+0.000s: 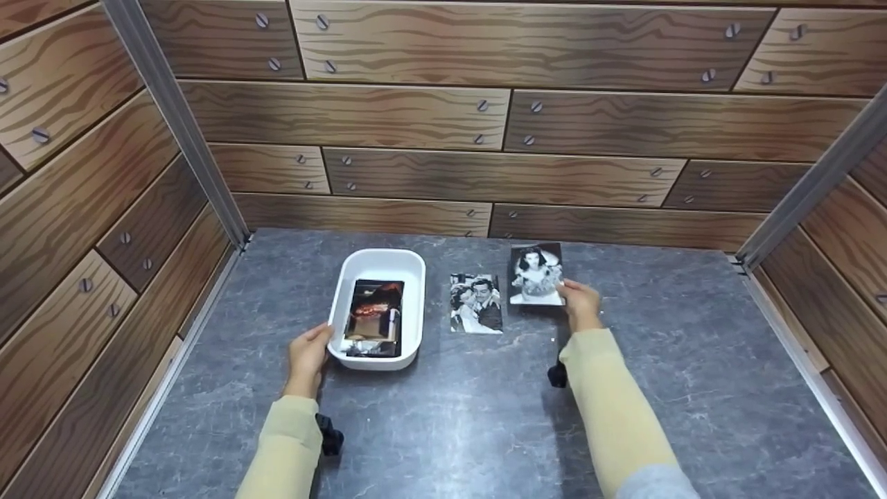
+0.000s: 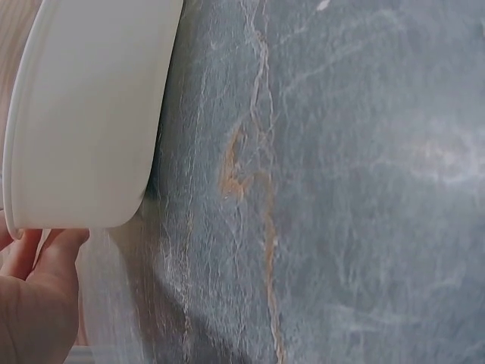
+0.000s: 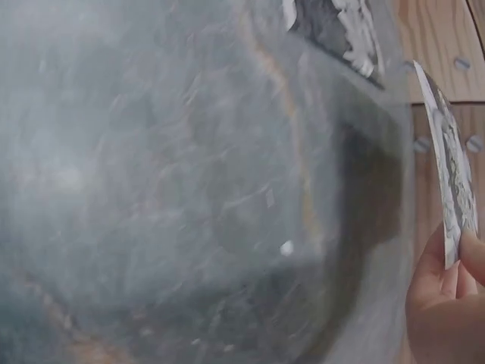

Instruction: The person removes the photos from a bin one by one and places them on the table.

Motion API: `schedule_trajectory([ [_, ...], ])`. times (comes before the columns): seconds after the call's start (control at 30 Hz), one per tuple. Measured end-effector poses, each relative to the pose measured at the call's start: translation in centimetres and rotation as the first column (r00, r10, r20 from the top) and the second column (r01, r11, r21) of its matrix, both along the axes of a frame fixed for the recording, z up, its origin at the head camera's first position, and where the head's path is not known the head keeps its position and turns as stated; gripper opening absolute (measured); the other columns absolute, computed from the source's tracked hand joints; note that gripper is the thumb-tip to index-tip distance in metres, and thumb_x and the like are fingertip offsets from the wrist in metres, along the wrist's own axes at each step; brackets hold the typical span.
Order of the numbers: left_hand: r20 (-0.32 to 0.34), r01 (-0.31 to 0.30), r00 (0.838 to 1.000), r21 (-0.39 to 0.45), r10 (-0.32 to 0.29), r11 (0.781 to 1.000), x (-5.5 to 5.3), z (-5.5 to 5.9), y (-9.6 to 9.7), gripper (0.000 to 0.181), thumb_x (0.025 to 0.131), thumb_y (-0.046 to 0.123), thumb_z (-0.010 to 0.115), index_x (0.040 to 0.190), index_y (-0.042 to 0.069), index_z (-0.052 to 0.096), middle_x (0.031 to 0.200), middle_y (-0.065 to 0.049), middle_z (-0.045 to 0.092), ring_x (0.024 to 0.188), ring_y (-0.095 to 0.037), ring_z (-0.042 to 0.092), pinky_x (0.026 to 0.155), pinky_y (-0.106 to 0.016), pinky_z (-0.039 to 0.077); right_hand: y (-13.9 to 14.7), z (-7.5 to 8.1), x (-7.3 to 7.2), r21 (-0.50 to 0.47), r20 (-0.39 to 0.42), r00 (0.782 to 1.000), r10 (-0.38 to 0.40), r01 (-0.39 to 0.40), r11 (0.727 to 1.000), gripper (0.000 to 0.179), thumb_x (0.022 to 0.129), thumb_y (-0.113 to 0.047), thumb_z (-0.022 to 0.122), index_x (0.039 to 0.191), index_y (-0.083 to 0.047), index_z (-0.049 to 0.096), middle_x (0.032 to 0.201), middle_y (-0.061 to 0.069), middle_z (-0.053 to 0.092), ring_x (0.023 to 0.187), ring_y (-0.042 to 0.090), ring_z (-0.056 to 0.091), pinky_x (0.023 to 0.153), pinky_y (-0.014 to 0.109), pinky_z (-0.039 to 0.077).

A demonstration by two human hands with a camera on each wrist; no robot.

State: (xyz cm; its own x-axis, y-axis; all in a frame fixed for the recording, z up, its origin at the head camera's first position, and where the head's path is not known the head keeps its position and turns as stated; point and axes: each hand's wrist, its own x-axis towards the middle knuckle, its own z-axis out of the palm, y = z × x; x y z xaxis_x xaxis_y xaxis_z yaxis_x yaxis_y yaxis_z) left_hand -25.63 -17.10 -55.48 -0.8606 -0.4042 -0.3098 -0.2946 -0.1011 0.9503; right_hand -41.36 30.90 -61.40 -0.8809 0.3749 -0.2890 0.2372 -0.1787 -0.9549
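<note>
My left hand [image 1: 307, 353] grips the left rim of a white plastic tub [image 1: 418, 305], fingers under its lip in the left wrist view. Inside the tub lie several glossy photos [image 1: 374, 315], the top one dark with orange tones. With thumb and fingers my right hand [image 1: 582, 305] pinches the lower right edge of a black-and-white photo [image 1: 535, 274] of a person in a pale dress. In the right wrist view this photo [image 3: 451, 167] is seen nearly edge-on, raised off the table. Between tub and right hand, a second black-and-white photo [image 1: 476, 303], showing a couple, lies flat.
The grey marbled table [image 1: 443, 430] carries everything. Wood-patterned panels [image 1: 416, 118] rise behind it and on both sides, with metal posts [image 1: 180, 118] at the corners. A black wrist camera [image 1: 330, 436] sits on the left forearm, another [image 1: 557, 375] on the right.
</note>
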Motion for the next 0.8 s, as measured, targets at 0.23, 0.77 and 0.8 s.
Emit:
schedule_trajectory([
  [0.23, -0.001, 0.0, 1.0, -0.007, 0.0, 1.0, 0.0, 0.0, -0.1, 0.042, 0.096, 0.014, 0.057, 0.13, -0.01, 0.054, 0.135, -0.028, 0.053, 0.105, -0.019, 0.06, 0.072, -0.012, 0.048, 0.3, -0.8, 1.6, -0.022, 0.106, 0.994, 0.002, 0.0, 1.0, 0.038, 0.083, 0.006, 0.069, 0.121, 0.003, 0.065, 0.128, 0.017, 0.063, 0.115, 0.024, 0.06, 0.097, 0.034, 0.052],
  [0.77, -0.03, -0.011, 0.999, 0.007, 0.011, 1.0, 0.1, -0.1, 0.1, 0.039, 0.095, 0.011, 0.058, 0.128, -0.011, 0.056, 0.132, -0.029, 0.055, 0.103, -0.02, 0.061, 0.079, -0.019, 0.053, -3.9, 5.5, 8.2, 0.72, 0.231, 0.973, 0.009, -0.177, 0.671, 0.031, 0.089, -0.013, 0.063, 0.112, 0.008, 0.067, 0.115, 0.023, 0.067, 0.109, 0.038, 0.061, 0.097, 0.043, 0.048],
  [0.8, -0.034, -0.01, 0.999, 0.009, 0.01, 1.0, 0.1, -0.1, 0.1, 0.039, 0.095, 0.011, 0.057, 0.128, -0.011, 0.056, 0.132, -0.029, 0.054, 0.105, -0.021, 0.061, 0.081, -0.02, 0.053, -4.1, 5.6, 8.3, 0.732, 0.232, 0.973, -0.003, -0.173, 0.659, 0.031, 0.089, -0.013, 0.063, 0.112, 0.008, 0.067, 0.116, 0.023, 0.067, 0.109, 0.038, 0.061, 0.098, 0.043, 0.047],
])
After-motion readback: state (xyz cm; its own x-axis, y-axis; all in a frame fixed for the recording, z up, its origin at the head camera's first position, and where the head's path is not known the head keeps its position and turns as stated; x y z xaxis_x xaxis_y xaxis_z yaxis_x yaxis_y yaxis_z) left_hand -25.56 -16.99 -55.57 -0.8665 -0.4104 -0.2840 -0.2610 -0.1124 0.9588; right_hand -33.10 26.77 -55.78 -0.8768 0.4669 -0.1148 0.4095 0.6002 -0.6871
